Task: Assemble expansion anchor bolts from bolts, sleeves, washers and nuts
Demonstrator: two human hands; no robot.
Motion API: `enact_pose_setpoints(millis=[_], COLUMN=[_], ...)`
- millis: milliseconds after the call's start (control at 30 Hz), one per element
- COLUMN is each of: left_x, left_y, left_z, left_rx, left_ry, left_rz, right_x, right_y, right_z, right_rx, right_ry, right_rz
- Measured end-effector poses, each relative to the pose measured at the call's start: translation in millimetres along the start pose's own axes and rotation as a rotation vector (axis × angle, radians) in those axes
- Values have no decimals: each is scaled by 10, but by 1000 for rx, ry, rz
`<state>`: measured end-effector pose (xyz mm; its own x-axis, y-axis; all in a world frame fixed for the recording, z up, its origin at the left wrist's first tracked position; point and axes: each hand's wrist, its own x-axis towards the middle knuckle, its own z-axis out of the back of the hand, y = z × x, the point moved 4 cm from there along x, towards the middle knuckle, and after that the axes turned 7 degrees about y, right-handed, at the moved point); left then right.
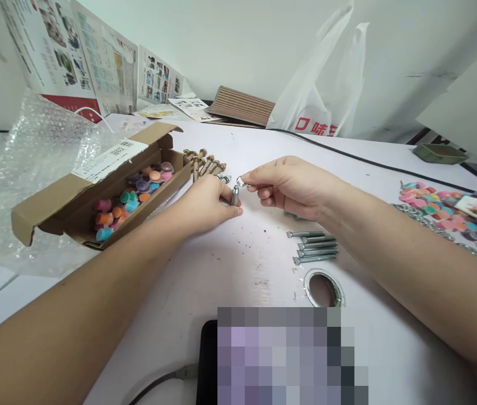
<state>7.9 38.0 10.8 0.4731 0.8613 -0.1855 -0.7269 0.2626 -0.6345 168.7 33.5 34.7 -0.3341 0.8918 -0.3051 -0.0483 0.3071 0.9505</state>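
Two hands work close together near the middle of the frame. With the left hand (210, 206) we pinch a metal bolt (235, 196) between thumb and fingers, one end pointing up; whether its lower end rests on the white table (205, 281) we cannot tell. With the right hand (291, 185) we pinch a small shiny piece (240, 181) between thumb and forefinger, the other fingers curled toward the palm. The piece is just beside the bolt's top; whether the two touch we cannot make out.

We judge the bolt stiff, solid, fairly heavy for its size and hardly fragile. Its smooth, round side could roll or slip between fingertips, so we would take hold around the middle of the shank, leaving the top clear. The shiny piece looks light and hard; we would grip it by the edge, since a squeeze off-centre could flick it away.

Right of centre lie several loose bolts (320, 246), with a metal ring (338, 289) just below them; it seems heavier, and its rim offers the best hold.
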Motion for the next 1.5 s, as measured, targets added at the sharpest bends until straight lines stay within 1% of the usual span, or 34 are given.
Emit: enact_pose_setpoints(millis=[133, 300, 533, 667, 800, 967, 1067, 1233, 1400, 1500], left_x=[18, 13, 9, 0, -22, -41, -25, -13, -22, -21], left_y=[2, -12, -27, -32, -48, -87, -58, -37, -47, -34], left_z=[-13, -20, -19, -23, -25, -40, -44, -21, -12, -16], left_rx=[27, 31, 53, 50, -3, -167, -208, -186, -165, -154], left_ry=[-16, -6, -23, -31, -43, -45, -34, 3, 16, 5], left_rz=[-25, -42, -42, -58, -63, -135, -102, -84, -92, -66], right_x=[40, 23, 37, 46, 50, 44, 32, 23, 33, 10], right_y=[-71, -60, -55, -66, -82, -81, -73, -64, -52, -1], right_z=[-11, -60, -20, -20, -26, -23, -26, -39, -14, -5], right_rx=[-9, -39, -78, -73, -66, -71, -63, -56, -56, -127], right_ry=[-10, 5, -82, -79, -86, -71, -68, -85, -98, -101], right_rz=[4, 37, 44, 31, 1, -9, -18, -20, 10, 100])
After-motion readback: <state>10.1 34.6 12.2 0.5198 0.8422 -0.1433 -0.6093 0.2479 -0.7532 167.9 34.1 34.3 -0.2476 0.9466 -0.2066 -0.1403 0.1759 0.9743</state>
